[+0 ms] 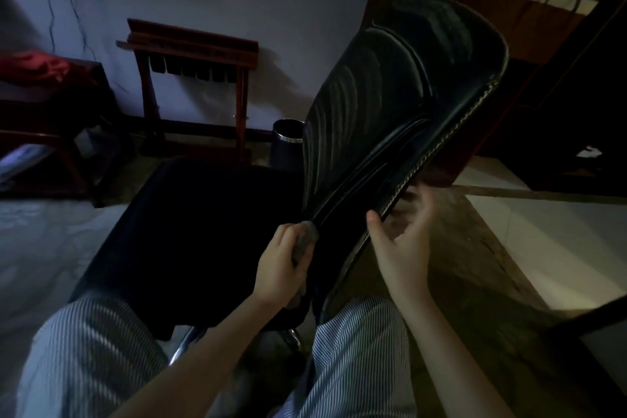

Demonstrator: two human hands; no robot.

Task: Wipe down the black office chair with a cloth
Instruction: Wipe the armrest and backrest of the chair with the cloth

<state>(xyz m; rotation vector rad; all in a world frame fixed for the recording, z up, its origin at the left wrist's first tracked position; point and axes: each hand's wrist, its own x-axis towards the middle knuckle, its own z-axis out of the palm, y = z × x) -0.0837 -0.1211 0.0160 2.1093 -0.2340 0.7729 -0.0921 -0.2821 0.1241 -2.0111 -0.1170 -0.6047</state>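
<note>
The black office chair (pixel 390 105) fills the middle of the view, its ribbed leather backrest tilted up to the right and its dark seat (pixel 203 231) to the left. My left hand (pixel 281 265) grips a small grey cloth (pixel 307 237) and presses it against the lower part of the backrest, near where it meets the seat. My right hand (pixel 403 237) holds the stitched right edge of the backrest, thumb on the front and fingers behind it. Pale wipe streaks show on the backrest's ribs.
A dark waste bin (pixel 288 142) stands behind the chair. A wooden rack (pixel 193 85) leans at the wall, a table with red fabric (pixel 37 68) is far left, and a wooden desk (pixel 481 10) rises at the right. My striped trouser legs (pixel 95 360) are at the bottom.
</note>
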